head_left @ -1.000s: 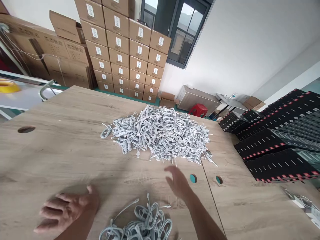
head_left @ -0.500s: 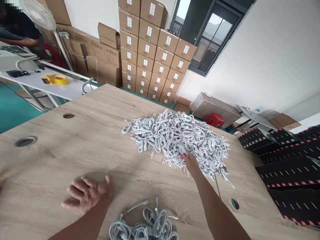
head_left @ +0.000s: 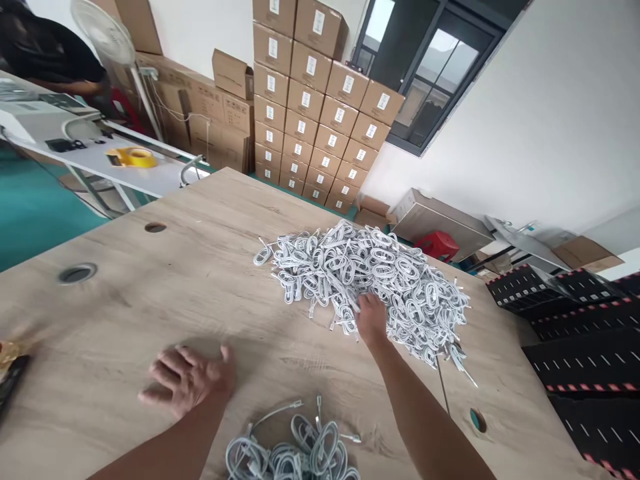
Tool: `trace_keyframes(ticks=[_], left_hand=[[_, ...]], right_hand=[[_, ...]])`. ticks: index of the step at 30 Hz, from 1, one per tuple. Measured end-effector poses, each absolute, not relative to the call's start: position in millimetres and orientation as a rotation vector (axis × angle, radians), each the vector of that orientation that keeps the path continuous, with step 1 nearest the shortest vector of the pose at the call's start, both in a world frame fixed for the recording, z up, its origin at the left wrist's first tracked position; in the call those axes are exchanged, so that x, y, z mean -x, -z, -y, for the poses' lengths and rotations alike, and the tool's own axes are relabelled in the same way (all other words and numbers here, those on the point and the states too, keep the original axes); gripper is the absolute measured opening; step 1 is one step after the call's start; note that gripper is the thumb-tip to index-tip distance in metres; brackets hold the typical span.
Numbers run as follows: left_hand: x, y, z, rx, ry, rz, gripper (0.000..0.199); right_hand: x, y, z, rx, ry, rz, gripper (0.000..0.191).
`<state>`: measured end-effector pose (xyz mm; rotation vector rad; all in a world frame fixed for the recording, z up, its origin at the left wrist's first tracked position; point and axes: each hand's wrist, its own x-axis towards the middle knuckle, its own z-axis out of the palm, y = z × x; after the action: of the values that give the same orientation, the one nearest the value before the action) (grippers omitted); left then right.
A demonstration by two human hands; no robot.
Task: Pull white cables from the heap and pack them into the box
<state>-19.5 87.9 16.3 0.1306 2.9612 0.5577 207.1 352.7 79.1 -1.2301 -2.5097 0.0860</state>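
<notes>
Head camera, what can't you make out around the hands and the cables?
The right hand: head view, fingers buried in the cable pile, so any grasp is hidden.
The cable bundle: head view, cut off by the bottom edge.
The dark object: head view, cut off by the left edge, too little shows to name it.
The box labels: head view, too small to read.

Bright, even light; window (head_left: 447,63) glows pale; soft shadow (head_left: 200,350) by the left hand (head_left: 190,380); edges bow outward.
</notes>
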Motion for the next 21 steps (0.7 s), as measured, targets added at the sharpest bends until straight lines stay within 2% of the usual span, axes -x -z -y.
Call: trace_keyframes(ticks=[7, 10, 13, 16, 18, 19, 21], left_hand=[[18.4, -15.3, -87.3, -0.121, -0.554, -3.036, 0.099], [18.5, -15.8, -88.5, -0.113, -0.553, -3.043, 0.098], [19.9, -10.6, -88.7, -0.118, -0.549, -3.049, 0.097], [20.9, -3.5, -88.3, -0.134, -0.567, -3.081, 0.096], [20.2, -3.3, -88.7, -0.135, -0.573, -3.098, 0.094], [19.5, -5.4, -89.0, -0.126, -0.571, -3.099, 0.093], [17.8, -13.4, -89.9, -0.144, -0.574, -3.036, 0.092]], right_hand=[[-240.2, -102.1, -324.8, 1.327, -1.269, 1.496, 0.052], [-248.4, -112.7, -302.0, 1.261, -1.498, 1.224, 0.058], [-262.3, -124.6, -263.0, 1.287, -1.595, 1.362, 0.054], [-280.1, -134.9, -224.7, 1.236, -1.826, 2.012, 0.048], [-286.2, -136.0, -217.9, 1.182, -1.755, 2.422, 0.06], [-286.0, -133.6, -222.6, 1.213, -1.572, 2.541, 0.063], [-280.4, -122.4, -246.5, 1.325, -1.021, 2.626, 0.056]])
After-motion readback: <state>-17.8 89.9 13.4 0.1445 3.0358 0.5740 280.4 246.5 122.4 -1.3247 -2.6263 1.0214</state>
